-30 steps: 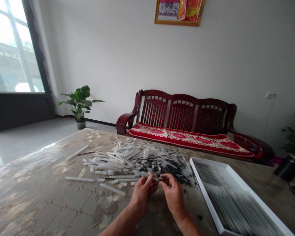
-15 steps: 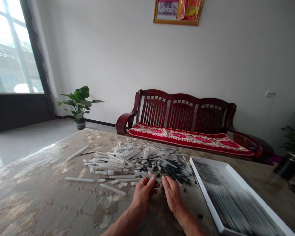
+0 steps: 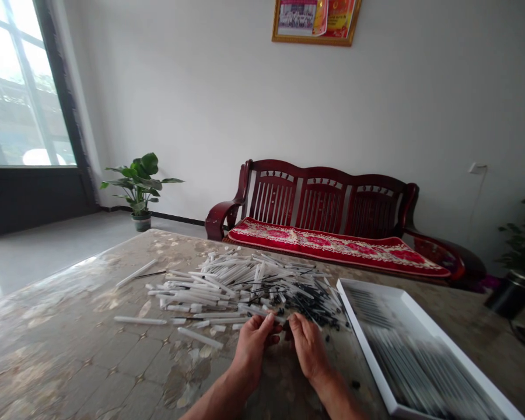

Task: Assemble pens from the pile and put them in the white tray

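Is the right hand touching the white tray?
Apart: the head view shows a strip of marble-patterned tabletop between the right hand and the white tray.

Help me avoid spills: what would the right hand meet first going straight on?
Probably the heap of white plastic tubes, at its black-ended side, just past the right hand; depth is unclear.

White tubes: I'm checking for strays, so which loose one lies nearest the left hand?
The white tube slanting just left of the left hand, separate from the pile. The other strays, the level tube and the far tube, lie well beyond it.
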Demonstrator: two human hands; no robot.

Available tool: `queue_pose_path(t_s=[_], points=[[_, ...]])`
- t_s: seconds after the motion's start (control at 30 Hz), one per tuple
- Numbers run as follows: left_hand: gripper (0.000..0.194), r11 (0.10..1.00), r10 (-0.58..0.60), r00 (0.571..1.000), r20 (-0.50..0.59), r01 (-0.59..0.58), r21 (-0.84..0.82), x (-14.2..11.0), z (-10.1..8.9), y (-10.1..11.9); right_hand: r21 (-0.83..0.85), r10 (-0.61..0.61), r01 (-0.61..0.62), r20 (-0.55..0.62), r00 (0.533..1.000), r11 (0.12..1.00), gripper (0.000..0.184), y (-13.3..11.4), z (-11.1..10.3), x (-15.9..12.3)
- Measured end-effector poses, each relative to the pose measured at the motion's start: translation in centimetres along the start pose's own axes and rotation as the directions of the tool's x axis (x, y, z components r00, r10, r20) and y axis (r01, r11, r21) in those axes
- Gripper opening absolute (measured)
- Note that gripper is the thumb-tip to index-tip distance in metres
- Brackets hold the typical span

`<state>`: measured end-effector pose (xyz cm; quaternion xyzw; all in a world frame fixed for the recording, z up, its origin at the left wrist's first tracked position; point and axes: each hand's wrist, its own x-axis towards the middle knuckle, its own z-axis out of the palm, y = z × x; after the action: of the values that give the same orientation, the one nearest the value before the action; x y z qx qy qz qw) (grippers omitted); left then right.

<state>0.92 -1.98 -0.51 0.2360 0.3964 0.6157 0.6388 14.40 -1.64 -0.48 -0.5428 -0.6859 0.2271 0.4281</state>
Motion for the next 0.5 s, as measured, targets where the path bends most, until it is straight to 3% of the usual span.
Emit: queue_pose_path(t_s=[0.13, 0.3, 0.43, 0.5], points=[[0.045, 1.0, -0.019, 1.0, 0.004, 0.019, 0.0, 0.11, 0.02, 0.04, 0.012, -0.068, 0.068, -0.007, 0.998, 0.998, 0.034, -0.16, -0.16, -0.09], [0.044, 1.0, 0.001, 1.0, 0.007, -0.001, 0.021, 0.16, 0.04, -0.06, -0.004, 0.015, -0.015, 0.012, 1.0, 1.0, 0.045, 0.16, 0.18, 0.0], [0.046, 1.0, -0.013, 1.0, -0.004, 0.013, 0.006, 0.21, 0.07, -0.04, -0.005, -0.076, 0.076, -0.018, 0.997, 0.997, 0.032, 0.11, 0.16, 0.04], [0.046, 1.0, -0.009, 1.0, 0.006, 0.009, 0.018, 0.2, 0.12, -0.02, -0.03, -0.08, 0.078, -0.04, 0.996, 0.996, 0.035, 0.1, 0.16, 0.06]])
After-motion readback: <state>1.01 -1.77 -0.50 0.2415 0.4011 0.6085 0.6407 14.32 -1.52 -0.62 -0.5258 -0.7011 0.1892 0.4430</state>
